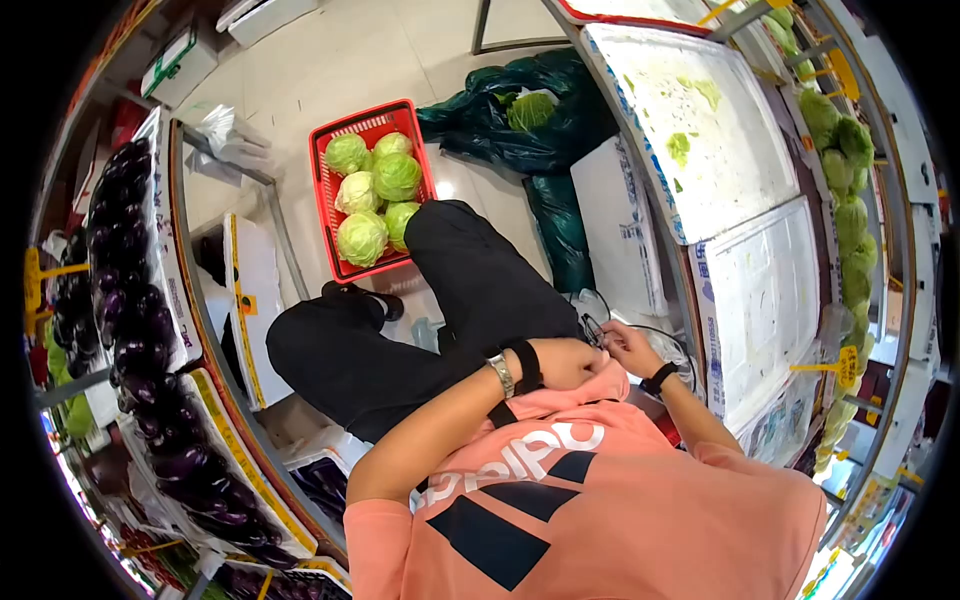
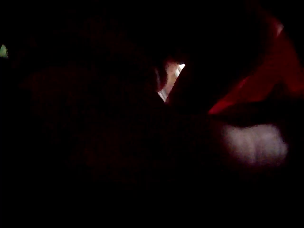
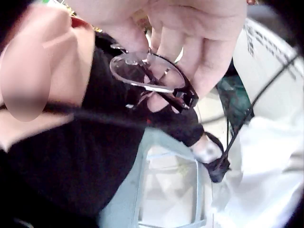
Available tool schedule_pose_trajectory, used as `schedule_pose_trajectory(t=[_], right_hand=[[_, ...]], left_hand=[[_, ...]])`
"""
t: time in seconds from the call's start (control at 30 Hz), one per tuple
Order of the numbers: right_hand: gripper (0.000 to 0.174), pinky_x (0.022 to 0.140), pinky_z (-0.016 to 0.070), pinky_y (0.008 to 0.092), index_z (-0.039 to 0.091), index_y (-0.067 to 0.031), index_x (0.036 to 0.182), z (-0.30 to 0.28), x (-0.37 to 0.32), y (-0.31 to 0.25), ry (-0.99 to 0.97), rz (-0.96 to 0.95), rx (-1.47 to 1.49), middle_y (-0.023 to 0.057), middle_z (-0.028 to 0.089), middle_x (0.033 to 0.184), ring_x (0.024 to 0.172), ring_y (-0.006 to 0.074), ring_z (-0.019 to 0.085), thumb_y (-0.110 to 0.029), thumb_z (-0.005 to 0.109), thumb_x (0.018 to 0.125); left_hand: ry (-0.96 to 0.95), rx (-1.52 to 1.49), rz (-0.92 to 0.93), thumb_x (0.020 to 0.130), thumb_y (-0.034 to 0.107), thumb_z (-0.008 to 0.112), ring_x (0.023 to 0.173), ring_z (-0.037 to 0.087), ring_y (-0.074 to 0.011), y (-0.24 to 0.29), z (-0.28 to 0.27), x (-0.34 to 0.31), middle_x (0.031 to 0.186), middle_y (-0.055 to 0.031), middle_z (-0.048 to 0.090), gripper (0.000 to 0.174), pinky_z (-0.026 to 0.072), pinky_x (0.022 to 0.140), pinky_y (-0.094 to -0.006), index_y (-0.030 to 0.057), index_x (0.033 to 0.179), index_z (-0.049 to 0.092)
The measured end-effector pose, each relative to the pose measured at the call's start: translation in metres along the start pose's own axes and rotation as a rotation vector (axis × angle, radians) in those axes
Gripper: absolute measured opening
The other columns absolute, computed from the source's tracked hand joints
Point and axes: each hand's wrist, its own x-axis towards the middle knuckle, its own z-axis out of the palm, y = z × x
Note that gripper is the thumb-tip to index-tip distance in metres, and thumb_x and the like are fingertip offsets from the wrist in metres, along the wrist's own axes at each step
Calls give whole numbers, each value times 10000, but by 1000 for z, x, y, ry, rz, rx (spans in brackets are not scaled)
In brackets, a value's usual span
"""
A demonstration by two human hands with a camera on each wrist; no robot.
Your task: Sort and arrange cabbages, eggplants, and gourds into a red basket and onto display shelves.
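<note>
My right hand (image 3: 190, 28) pinches a pair of dark-framed eyeglasses (image 3: 152, 85), with one lens facing the right wrist view. In the head view the right hand (image 1: 632, 350) is close beside my left hand (image 1: 568, 362), in front of my waist. The left fingers curl at the bunched hem of the orange T-shirt (image 1: 600, 387) and grip its cloth. Nearly everything in the left wrist view is dark, apart from a reddish patch and a pale blur. Below the eyeglasses, the right wrist view shows a blue-grey plastic stool (image 3: 137, 190).
A red basket (image 1: 318, 190) of pale green cabbages (image 1: 397, 177) stands on the floor ahead. Beyond my knees lies a dark green bag (image 1: 480, 130) with another cabbage. Eggplants (image 1: 130, 290) line the left rack; white foam boxes (image 1: 690, 130) line the right. A black cable (image 3: 266, 90) hangs nearby.
</note>
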Motion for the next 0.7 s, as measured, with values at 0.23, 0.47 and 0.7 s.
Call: schedule_pose_trajectory(t=[0.23,0.47,0.7], right_hand=[[353,881,536,316,616,4,1282,7,-15,-23,20,-192,55,156,717,1113,981,211,690,-5,564,933],[282,767,528,315,710,-37,1182,0,8,-63,45,-337,-117,152,730,993,886,219,686,-59,642,909],[231,820,514,328,694,76,1104,-2,17,8,38,-288,64,111,720,1044,909,175,651,20,647,885]], left_hand=[[431,661,-253,789,362,731,780,699,-343,7,3,8,795,-153,699,352,529,664,-449,48,930,658],[361,792,-580,782,401,694,760,731,-218,2,15,35,786,-62,736,237,499,550,-379,177,774,774],[554,730,-421,703,256,760,812,733,-274,-6,5,42,803,-114,741,164,541,636,-380,112,781,771]])
